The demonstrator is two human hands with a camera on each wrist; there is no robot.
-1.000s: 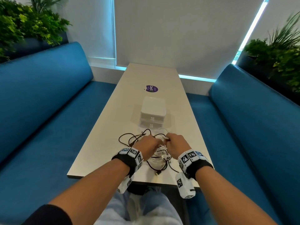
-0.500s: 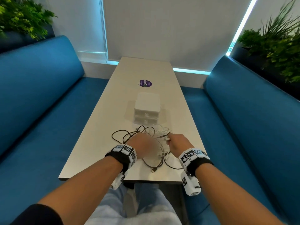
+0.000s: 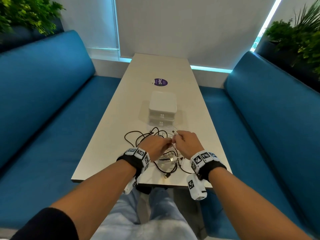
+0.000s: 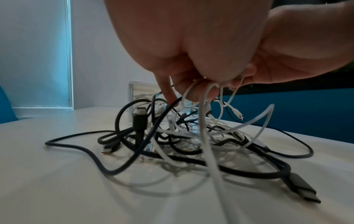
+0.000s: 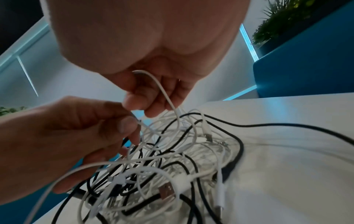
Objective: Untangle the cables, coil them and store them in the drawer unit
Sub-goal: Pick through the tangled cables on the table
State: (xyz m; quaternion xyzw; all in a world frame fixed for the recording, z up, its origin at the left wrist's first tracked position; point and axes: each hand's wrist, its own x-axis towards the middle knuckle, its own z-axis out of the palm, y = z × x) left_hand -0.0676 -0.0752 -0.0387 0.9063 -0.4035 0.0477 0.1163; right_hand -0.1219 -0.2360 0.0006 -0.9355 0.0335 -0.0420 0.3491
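Note:
A tangle of black and white cables (image 3: 164,158) (image 4: 191,136) (image 5: 182,166) lies on the near end of the white table (image 3: 121,132). My left hand (image 3: 155,146) (image 4: 201,84) hovers over the pile and pinches white cable strands (image 4: 208,97). Right beside it, my right hand (image 3: 185,141) (image 5: 149,100) pinches a thin white cable (image 5: 164,94) and lifts its end above the heap. The two hands nearly touch. Behind the pile stands a white drawer unit (image 3: 162,110) with both drawers closed.
Blue benches (image 3: 43,101) (image 3: 270,110) line both sides of the table. A purple sticker (image 3: 161,82) lies beyond the drawer unit. Plants (image 3: 297,37) stand behind the bench backs. A black USB plug (image 4: 304,189) trails toward the table's near edge.
Both hands have stayed at the pile; the right hand has drawn closer to the left and raised its white cable end. The camera view has shifted.

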